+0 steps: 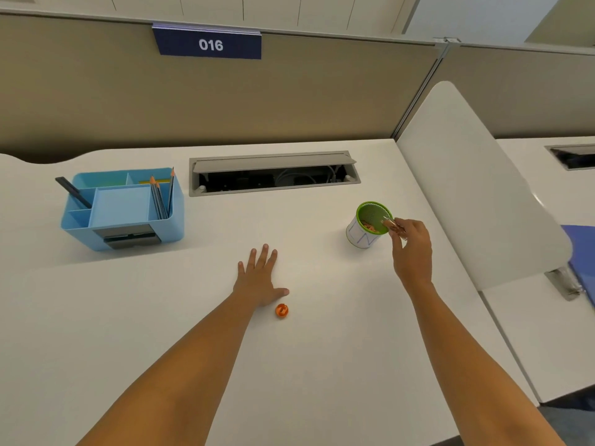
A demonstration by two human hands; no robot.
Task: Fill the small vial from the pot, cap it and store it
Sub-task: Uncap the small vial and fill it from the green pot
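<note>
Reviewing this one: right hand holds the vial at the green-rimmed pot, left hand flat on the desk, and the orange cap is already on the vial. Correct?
Not quite. The head view shows the orange cap lying on the desk beside the left hand, not on the vial. The rest holds: the right hand holds it at the pot.

The white bench (161, 317) carries four items. The blue organizer (124, 209) stands at my far left. The green-rimmed pot (367, 225) stands at my right. The orange cap (282, 310) lies near the centre, just beside my left hand (259, 280), which appears to rest flat on the surface. A recessed cable tray (273, 173) sits open at the rear.
</note>
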